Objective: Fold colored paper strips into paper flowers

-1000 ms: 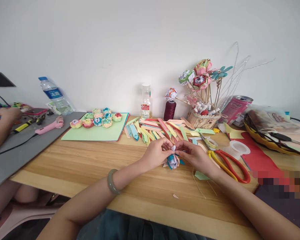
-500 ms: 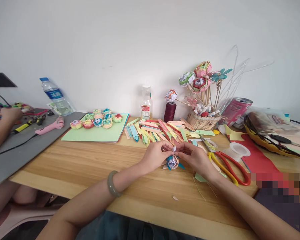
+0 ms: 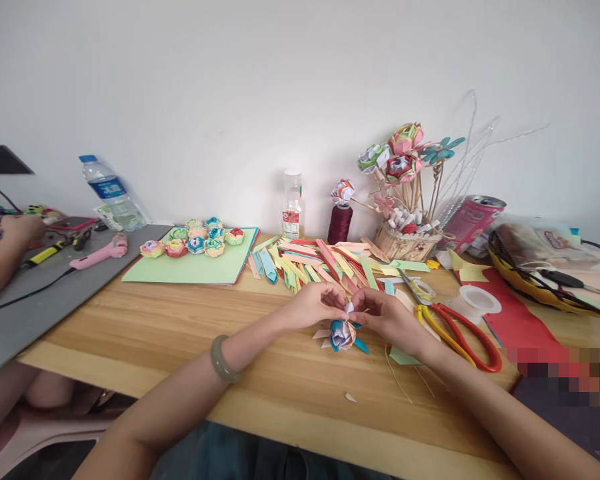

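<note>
Near the middle of the wooden table, my left hand [image 3: 324, 307] and my right hand [image 3: 379, 312] meet with their fingertips pinched on a paper flower [image 3: 343, 335]. The flower has white, peach and blue petals and hangs just below the fingers. Blue and peach strip ends stick out from its sides. Behind my hands lies a heap of folded paper strips [image 3: 310, 261] in many colours. Scissors [image 3: 460, 333] with red and yellow handles rest to the right of my right hand.
Several finished paper flowers [image 3: 196, 245] sit on green paper [image 3: 180, 272]. A glass bottle [image 3: 292, 207], thread spool [image 3: 339, 224] and flower basket [image 3: 407, 244] stand by the wall. At the left are a water bottle [image 3: 111, 195], a pink tool [image 3: 100, 252] and another person's hand [image 3: 23, 230].
The flower has come slightly lower and to the left, with more of its petals and strip ends showing. My left wrist is a little further left. Both hands still pinch it.
</note>
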Available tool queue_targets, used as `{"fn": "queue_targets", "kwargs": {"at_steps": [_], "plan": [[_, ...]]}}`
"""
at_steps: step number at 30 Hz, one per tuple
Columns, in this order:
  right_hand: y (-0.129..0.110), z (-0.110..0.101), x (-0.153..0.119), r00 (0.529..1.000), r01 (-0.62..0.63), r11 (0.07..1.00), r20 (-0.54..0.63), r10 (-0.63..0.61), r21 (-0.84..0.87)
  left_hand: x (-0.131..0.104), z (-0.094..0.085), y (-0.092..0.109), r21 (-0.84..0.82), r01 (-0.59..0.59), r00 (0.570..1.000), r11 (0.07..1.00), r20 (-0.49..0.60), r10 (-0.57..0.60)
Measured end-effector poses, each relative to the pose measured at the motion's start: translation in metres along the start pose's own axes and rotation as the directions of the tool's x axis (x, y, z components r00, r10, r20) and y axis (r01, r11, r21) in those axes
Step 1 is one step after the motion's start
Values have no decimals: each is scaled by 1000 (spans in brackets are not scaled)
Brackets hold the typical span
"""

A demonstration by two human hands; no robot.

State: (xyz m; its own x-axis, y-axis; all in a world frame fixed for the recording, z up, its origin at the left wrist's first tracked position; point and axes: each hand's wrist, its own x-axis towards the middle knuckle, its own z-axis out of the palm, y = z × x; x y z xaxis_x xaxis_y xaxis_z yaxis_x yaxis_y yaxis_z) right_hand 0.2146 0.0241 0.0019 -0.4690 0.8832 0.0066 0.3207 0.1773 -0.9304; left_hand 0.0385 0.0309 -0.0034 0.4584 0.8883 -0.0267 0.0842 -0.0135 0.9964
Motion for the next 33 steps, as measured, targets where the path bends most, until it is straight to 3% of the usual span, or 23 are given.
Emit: {"fn": "queue_targets", "kwargs": {"at_steps": [5,17,25,33], "plan": [[-4,-1,-2,997,-10,998,72,6,58,1,-2,0,-120,59,995,991,90,-48],[1,-5,-1,994,77,992,73,-84,95,-2,3,6,-131,7,1000,991,3,-6],[-12,-3,-3,996,-25,992,83,15,121,-2,-1,1,-282,142,987,949,114,-114],[-13,-1,-3,989,-96,967,130,66,236,-3,-3,1,-287,122,990,950,99,-97]]}}
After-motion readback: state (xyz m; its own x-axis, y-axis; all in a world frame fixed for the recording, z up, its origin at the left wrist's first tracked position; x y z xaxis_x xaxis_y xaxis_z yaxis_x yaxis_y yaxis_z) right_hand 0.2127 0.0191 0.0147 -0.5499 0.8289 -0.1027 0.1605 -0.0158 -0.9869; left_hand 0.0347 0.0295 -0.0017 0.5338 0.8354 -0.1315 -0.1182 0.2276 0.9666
